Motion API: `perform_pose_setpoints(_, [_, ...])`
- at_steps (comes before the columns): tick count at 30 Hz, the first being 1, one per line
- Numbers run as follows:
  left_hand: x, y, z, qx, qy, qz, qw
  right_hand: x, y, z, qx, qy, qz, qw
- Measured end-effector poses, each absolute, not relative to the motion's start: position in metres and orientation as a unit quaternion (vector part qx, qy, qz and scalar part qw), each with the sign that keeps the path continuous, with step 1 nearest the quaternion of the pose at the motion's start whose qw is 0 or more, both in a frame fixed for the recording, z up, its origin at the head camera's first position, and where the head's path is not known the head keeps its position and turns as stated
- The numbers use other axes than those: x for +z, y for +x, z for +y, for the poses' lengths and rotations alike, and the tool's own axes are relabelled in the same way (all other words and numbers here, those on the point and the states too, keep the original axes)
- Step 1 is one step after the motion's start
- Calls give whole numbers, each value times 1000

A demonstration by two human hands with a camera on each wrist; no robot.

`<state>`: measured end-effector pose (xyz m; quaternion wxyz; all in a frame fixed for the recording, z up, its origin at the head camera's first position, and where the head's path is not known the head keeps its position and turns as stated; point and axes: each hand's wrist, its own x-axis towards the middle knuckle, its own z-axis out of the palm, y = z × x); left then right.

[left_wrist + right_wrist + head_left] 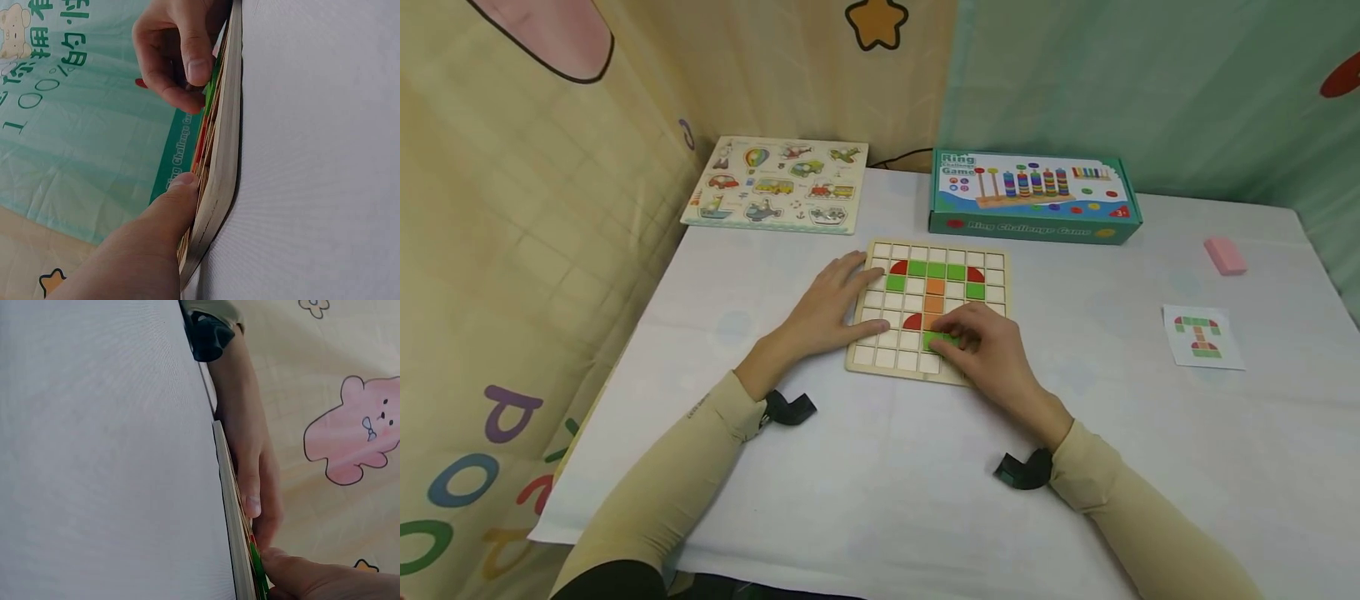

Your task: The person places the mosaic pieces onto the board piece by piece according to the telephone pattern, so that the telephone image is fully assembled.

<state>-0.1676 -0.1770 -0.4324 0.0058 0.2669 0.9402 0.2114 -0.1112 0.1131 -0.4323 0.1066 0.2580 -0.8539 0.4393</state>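
Note:
A wooden grid board [886,375] lies flat on the white-covered table, with red, green and orange tiles in some of its squares. My left hand [823,308] rests at the board's left side, fingers and thumb spread over its edge. Over the lower middle of the board, my right hand [992,346] has its thumb and forefinger curled at a green tile [930,341]. Those fingertips partly cover the tile. Just above are a red quarter-round tile [913,322] and an orange tile [933,304]. In the left wrist view, the right hand [172,53] bends over the board's surface.
A small pattern card [1180,350] lies on the right, below a pink block [1226,256]. Behind the board are a vehicle picture board [782,208] and a green Ring Challenge Game box [1030,225]. Printed curtains [1037,75] hang behind the table.

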Motion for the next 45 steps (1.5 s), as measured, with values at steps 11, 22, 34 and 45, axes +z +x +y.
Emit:
perform_pose_setpoints(11, [-433,-168,-178,214,268,939,1,-435,-111,112,423,323,-838,116])
perform_pose_setpoints(22, [-433,-169,-177,208,270,940,3,-436,-114,114,392,289,-862,142])
perform_pose_setpoints(34, [-433,-167,-176,218,267,939,6,-418,-121,140,407,270,-870,70])
perform_pose_setpoints(45, [-432,-168,-177,211,268,940,2,-376,-144,216,342,234,-884,-216])
